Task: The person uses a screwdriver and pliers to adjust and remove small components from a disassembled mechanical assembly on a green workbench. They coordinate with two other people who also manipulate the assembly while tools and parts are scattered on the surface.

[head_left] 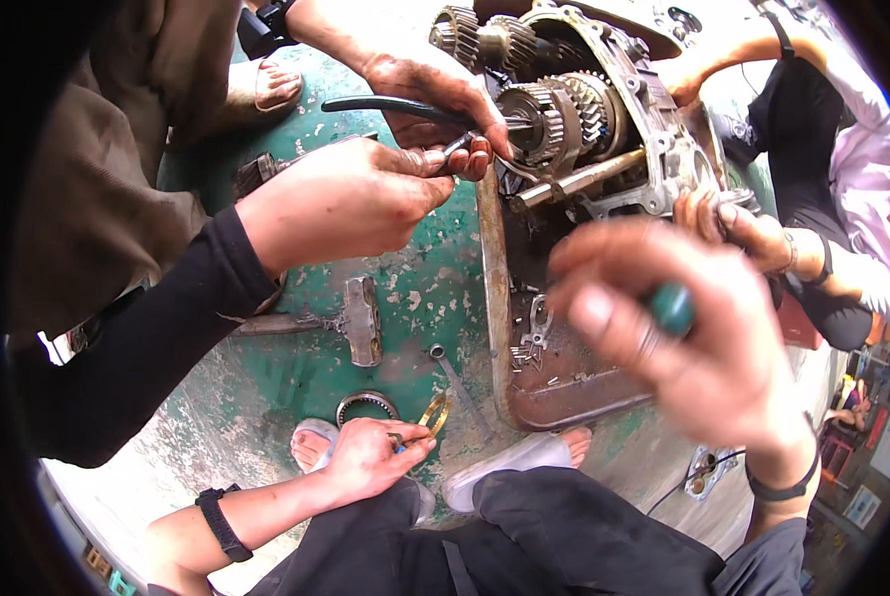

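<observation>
My left hand (373, 459), closed near my feet, holds a thin brass-coloured ring (434, 411) at its fingertips. A small blue thing shows between the fingers; its kind is unclear. My right hand (698, 333), raised and smeared by motion, curls around a green rounded thing (671, 309), mostly hidden by the fingers. Beyond it lies a gearbox housing (654, 124) with gear shafts (554, 124). Another person's hands (366, 199) hold black-handled pliers (395, 105) at the gears. A dark steel ring (367, 405) lies just beyond my left hand.
A brown metal tray (564, 399) under the gearbox holds small metal parts (536, 323). On the green worn floor lie a hammer (362, 322) and a wrench (459, 387). A second person's hand (753, 233) rests by the housing at right. A metal plate (705, 471) lies lower right.
</observation>
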Motion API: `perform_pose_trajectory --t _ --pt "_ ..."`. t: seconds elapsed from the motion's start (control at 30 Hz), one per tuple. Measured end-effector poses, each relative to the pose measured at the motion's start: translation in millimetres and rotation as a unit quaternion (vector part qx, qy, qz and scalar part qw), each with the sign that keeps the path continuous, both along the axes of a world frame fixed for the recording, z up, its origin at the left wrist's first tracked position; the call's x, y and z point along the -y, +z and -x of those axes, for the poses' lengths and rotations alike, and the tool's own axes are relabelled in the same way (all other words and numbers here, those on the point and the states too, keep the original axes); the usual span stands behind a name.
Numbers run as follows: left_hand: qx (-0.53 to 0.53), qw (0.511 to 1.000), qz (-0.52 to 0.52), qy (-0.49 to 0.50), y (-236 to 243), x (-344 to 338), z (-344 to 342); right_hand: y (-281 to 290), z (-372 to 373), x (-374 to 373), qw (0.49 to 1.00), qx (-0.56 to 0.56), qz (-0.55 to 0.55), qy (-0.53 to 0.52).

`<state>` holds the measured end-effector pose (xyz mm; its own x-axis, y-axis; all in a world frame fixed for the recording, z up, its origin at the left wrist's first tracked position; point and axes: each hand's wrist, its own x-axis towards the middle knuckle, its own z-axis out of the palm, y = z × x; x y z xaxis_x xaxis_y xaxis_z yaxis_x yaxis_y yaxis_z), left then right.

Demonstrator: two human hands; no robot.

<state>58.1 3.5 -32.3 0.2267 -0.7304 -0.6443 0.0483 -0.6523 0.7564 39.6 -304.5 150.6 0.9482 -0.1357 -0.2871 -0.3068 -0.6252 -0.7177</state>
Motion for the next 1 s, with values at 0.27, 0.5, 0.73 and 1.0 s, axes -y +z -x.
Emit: perform_pose_trajectory --t 0.27,0.5,0.73,1.0 --pt "0.017 0.995 -0.09 -0.024 9.4 -4.4 -14.5 -38.6 57.3 -31.2 0.97 -0.039 0.128 0.204" --pt "0.048 0.997 -0.065 0.02 13.4 4.3 -14.8 -61.5 57.6 -41.3 0.97 -0.028 0.042 0.239" --pt "0.057 0.998 0.01 0.021 -0.6 6.5 -8.5 -69.1 45.7 -48.7 0.974 -0.004 0.061 0.218" --pt "0.038 0.998 0.01 -0.039 -6.4 18.5 -8.4 -72.5 38.1 -44.6 0.941 0.118 0.151 0.279"
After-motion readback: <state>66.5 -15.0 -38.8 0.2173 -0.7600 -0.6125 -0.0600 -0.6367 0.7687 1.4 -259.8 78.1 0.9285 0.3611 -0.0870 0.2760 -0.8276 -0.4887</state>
